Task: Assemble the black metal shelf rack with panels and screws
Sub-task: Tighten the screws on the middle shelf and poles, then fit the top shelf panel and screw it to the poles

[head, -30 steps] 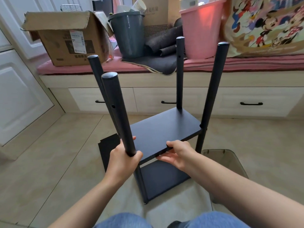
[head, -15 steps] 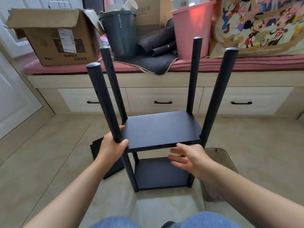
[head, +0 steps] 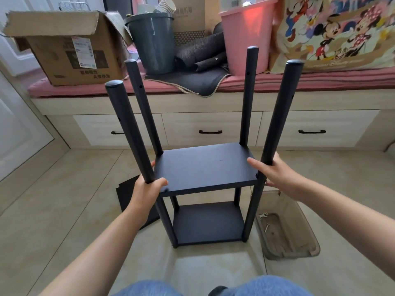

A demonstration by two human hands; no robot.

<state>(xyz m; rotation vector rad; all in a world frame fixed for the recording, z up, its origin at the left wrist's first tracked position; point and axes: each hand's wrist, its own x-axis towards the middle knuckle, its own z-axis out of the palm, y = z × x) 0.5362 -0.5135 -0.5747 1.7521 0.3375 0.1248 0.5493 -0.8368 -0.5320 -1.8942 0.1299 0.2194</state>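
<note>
The black shelf rack [head: 204, 167] stands upright on the floor in front of me. It has several round poles, an upper panel and a lower panel [head: 208, 223]. My left hand [head: 147, 191] grips the near left pole [head: 128, 131] just above the upper panel. My right hand [head: 275, 171] holds the near right pole [head: 280, 112] at panel height, thumb over the panel's right edge and fingers behind the pole. A loose black panel [head: 126, 193] lies on the floor to the left, partly hidden by my left arm.
A clear plastic bin [head: 299, 248] with a few screws [head: 266, 227] sits on the floor at the right. Behind the rack runs a drawer bench [head: 209, 124] carrying a cardboard box [head: 70, 48], a grey bucket [head: 154, 41], a pink bin [head: 245, 37] and a cartoon bag [head: 337, 30].
The rack has turned square to me and stands level. My right hand left the front edge of the upper panel and took hold of the near right pole.
</note>
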